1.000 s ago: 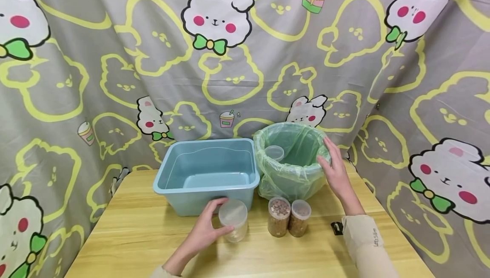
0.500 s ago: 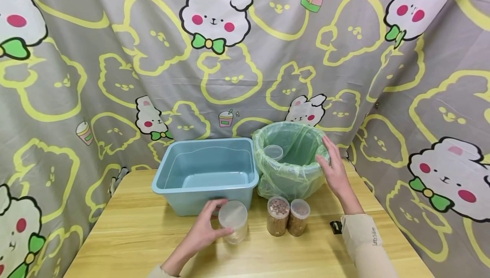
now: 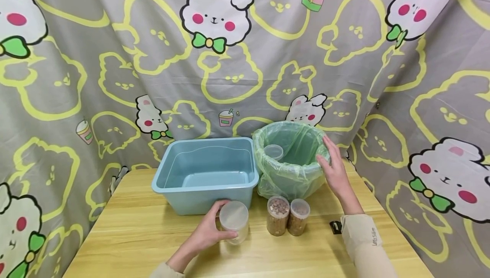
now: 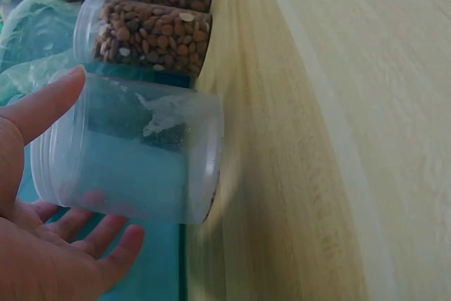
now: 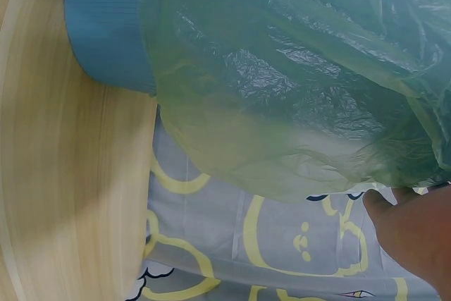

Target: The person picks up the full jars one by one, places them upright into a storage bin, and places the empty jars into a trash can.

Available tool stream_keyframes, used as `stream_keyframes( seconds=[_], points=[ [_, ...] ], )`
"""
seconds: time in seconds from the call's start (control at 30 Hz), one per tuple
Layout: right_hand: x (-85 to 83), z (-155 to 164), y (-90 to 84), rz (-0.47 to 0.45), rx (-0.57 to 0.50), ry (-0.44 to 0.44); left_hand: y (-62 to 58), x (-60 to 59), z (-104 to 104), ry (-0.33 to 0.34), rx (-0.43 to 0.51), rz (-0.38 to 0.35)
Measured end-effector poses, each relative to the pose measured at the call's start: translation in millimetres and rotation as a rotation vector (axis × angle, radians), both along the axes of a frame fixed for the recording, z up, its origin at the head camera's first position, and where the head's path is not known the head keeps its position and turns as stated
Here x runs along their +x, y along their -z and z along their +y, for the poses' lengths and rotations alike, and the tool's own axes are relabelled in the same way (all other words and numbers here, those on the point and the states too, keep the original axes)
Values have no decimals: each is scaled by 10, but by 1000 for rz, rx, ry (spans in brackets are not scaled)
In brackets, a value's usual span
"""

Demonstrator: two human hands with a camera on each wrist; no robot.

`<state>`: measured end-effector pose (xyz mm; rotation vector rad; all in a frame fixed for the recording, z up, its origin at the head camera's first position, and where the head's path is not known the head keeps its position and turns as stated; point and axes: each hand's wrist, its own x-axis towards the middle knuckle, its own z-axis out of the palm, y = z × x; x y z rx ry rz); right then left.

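My left hand (image 3: 208, 229) holds a clear plastic jar (image 3: 238, 222) upright on the table, just in front of the blue basin. In the left wrist view, the thumb lies by the top of the jar (image 4: 141, 149) and the fingers curve along its other side; no filling shows inside. My right hand (image 3: 336, 169) rests at the right rim of a bin (image 3: 292, 180) lined with a thin green bag, fingers fairly straight. In the right wrist view, the fingertips meet the edge of the bag (image 5: 282, 103). A clear round-topped container (image 3: 273, 153) lies inside the bin.
Two jars of brown pebble-like pieces, a larger one (image 3: 277, 217) and a smaller one (image 3: 298, 218), stand in front of the bin. The blue basin (image 3: 206, 190) sits left of the bin. A small black object (image 3: 335, 227) lies by the right sleeve. A patterned curtain (image 3: 229, 78) encloses the table.
My left thumb has come further round the front of the clear jar, and the jar has shifted very slightly right. The right hand has stayed at the bin's rim.
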<state>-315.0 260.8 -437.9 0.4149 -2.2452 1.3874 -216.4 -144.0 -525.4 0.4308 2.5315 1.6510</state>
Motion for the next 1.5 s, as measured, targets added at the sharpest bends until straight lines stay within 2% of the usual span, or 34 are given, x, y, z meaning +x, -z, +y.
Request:
stream_keyframes(
  seconds=[0.5, 0.8, 1.13, 1.23, 1.5],
  points=[
    [-31, -14, 18, 17, 9, 16, 58, 8, -41, -6, 18, -6],
    [-5, -1, 21, 12, 3, 5, 31, 46, -73, 23, 48, -31],
    [-21, 1, 29, 18, 8, 14, -134, 100, -60, 72, 22, -2],
    [47, -43, -50, 15, 3, 6, -204, 123, -52, 84, 15, 11],
    [-9, -6, 16, 14, 12, 14, -374, 161, -29, 124, 23, 60]
  ],
)
